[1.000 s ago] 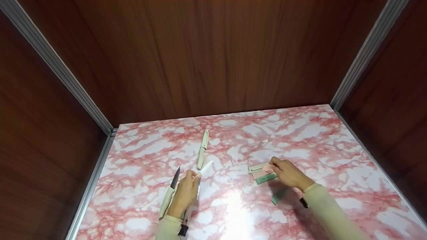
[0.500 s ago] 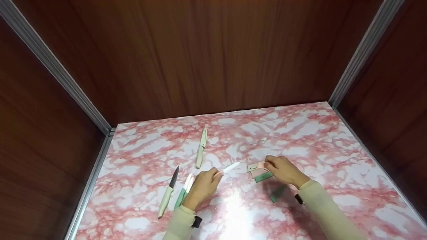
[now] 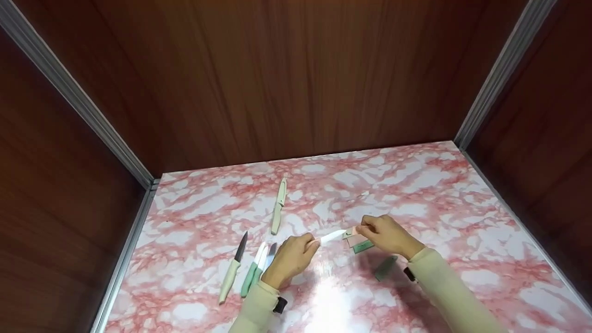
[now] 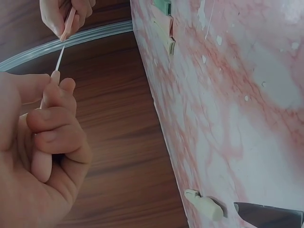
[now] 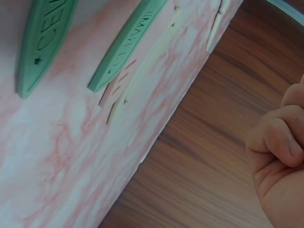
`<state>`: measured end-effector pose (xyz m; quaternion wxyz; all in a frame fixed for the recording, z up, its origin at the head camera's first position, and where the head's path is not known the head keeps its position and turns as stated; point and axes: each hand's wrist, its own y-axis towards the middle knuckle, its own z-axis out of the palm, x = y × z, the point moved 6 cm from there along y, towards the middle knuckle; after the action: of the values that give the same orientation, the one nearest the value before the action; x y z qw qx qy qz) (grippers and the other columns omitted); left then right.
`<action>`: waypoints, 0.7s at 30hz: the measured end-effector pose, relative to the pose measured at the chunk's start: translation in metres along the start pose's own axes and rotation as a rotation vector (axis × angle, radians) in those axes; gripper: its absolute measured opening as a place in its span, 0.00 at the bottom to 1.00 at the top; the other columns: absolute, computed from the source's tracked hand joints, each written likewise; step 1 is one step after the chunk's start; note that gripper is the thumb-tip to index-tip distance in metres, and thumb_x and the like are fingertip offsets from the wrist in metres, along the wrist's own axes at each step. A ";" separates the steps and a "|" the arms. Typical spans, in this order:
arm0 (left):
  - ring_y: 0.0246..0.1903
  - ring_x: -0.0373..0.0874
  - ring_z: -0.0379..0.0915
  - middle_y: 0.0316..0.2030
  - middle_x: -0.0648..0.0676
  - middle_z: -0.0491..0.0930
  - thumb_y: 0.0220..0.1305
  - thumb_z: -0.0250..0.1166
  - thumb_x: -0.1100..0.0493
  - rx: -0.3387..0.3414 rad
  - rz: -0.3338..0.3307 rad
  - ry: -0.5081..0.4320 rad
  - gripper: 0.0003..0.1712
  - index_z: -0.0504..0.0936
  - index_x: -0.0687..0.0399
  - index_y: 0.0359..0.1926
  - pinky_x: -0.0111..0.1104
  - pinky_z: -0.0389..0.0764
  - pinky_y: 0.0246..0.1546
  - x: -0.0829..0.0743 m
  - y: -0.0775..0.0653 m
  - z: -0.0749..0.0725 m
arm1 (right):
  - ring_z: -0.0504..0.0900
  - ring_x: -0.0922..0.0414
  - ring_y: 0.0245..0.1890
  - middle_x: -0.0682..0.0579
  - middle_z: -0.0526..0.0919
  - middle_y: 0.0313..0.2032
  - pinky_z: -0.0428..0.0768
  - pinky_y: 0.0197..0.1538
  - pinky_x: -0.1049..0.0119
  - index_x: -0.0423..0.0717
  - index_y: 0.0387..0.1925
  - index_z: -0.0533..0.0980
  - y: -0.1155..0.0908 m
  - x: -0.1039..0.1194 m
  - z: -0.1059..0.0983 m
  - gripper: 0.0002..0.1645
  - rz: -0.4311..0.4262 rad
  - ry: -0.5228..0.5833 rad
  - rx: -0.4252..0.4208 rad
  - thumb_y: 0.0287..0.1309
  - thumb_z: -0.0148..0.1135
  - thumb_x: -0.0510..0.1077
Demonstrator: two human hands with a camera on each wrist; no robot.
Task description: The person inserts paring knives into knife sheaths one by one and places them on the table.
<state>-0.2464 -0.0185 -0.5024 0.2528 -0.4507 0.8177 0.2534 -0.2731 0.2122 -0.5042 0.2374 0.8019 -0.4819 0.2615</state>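
Note:
My left hand (image 3: 290, 259) grips a knife by its pink handle (image 4: 42, 165), its white blade (image 3: 332, 236) pointing right. In my right hand (image 3: 387, 235) a pink blade sheath (image 4: 69, 23) is pinched between thumb and fingers. The blade tip is at the sheath's near end; whether it is inside, I cannot tell. Below the right hand, a cream sheath (image 3: 348, 235), another pink sheath (image 3: 355, 241) and a green sheath (image 5: 124, 47) lie side by side. A second green sheath (image 3: 385, 268) lies nearer. The right wrist view shows only part of my right hand's curled fingers.
A cream-handled knife (image 3: 230, 280) with a dark blade lies at left. Beside it are a green-handled knife (image 3: 249, 279) and other blades, partly covered by my left arm. A sheathed cream knife (image 3: 278, 206) lies farther back. Wood-grain panels (image 3: 286, 83) enclose the marbled table (image 3: 194, 240).
My left hand has carried the pink knife rightward, away from the other knives, to the sheath. My right hand has shifted slightly left with the pink sheath. Green-handled knives have come into view.

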 end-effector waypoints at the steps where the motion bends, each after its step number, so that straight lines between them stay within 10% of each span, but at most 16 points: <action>1: 0.13 0.33 0.51 0.15 0.42 0.56 0.71 0.52 0.48 -0.003 0.002 0.005 0.17 0.69 0.48 0.25 0.27 0.57 0.16 0.000 0.000 0.000 | 0.52 0.66 0.15 0.63 0.57 0.14 0.62 0.26 0.69 0.56 0.24 0.67 0.001 0.001 0.001 0.20 -0.004 0.001 0.004 0.66 0.49 0.62; 21: 0.13 0.33 0.51 0.13 0.41 0.56 0.70 0.52 0.48 0.001 0.009 -0.004 0.17 0.69 0.46 0.24 0.26 0.57 0.17 0.000 0.002 -0.005 | 0.52 0.67 0.13 0.64 0.58 0.13 0.60 0.23 0.70 0.57 0.26 0.70 0.005 0.005 0.009 0.19 -0.027 -0.025 0.048 0.66 0.47 0.62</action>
<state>-0.2493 -0.0208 -0.4986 0.2537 -0.4462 0.8194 0.2550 -0.2742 0.2007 -0.5072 0.2155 0.8169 -0.4676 0.2600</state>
